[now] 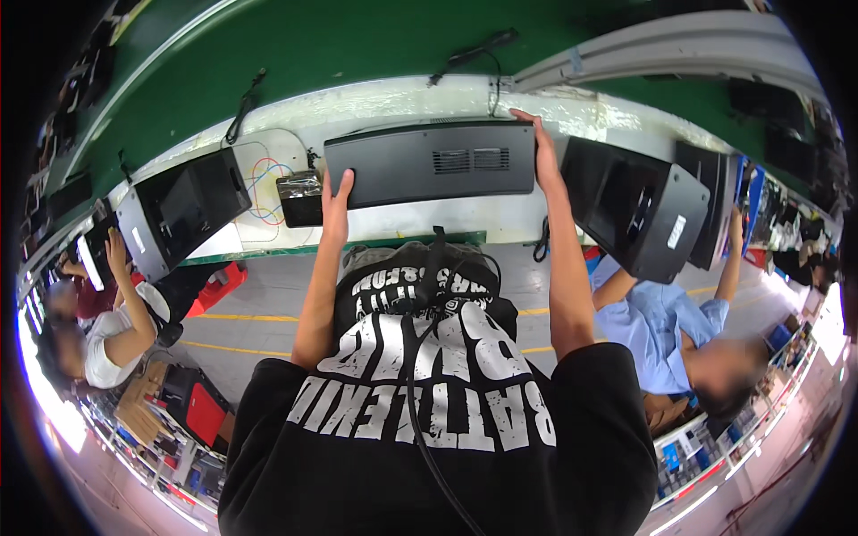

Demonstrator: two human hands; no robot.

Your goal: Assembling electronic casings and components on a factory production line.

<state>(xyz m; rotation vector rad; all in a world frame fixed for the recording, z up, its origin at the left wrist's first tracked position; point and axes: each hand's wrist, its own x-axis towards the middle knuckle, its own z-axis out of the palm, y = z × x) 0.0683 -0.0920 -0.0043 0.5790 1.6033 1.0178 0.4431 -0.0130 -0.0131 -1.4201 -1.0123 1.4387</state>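
A long dark grey casing (402,165) with two slotted vents spans the space between my hands, above the near part of the bench. My left hand (336,204) grips its left end, thumb up against the near face. At the opposite end, my right hand (547,159) presses along the short side with the fingers reaching to the far corner. Just left of the casing sits a small black box (301,198) with a shiny top. What the casing is as a whole, I cannot tell.
Dark glossy-sided units stand to the left (192,201) and to the right (617,201). Black cables (243,112) lie across the green surface (357,45) beyond. A person in a light blue shirt (657,322) works at right, another in a white top (121,339) at left.
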